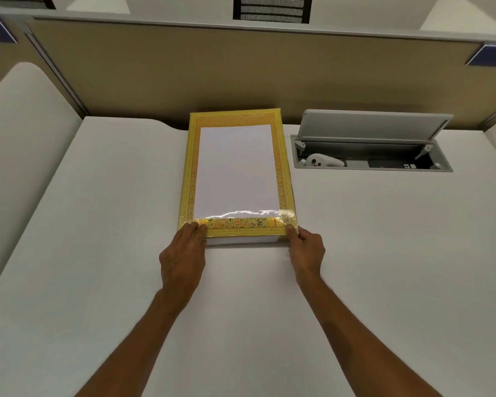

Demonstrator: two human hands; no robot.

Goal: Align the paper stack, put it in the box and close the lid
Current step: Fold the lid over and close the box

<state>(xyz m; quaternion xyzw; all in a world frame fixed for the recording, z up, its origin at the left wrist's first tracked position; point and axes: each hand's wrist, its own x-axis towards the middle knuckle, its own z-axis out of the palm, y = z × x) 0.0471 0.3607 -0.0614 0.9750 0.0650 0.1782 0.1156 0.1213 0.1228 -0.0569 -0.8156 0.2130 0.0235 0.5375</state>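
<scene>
A yellow box with an ornate gold border and a clear window lid lies on the white desk, its long side pointing away from me. White paper shows through the window and fills the box. My left hand grips the lid's near left corner, thumb on top. My right hand holds the near right corner the same way. The lid's near edge sits slightly above a white layer visible under it.
An open cable hatch with a raised grey flap lies in the desk to the right of the box, holding a white device and cables. A beige partition runs along the back. A curved desk edge is at left.
</scene>
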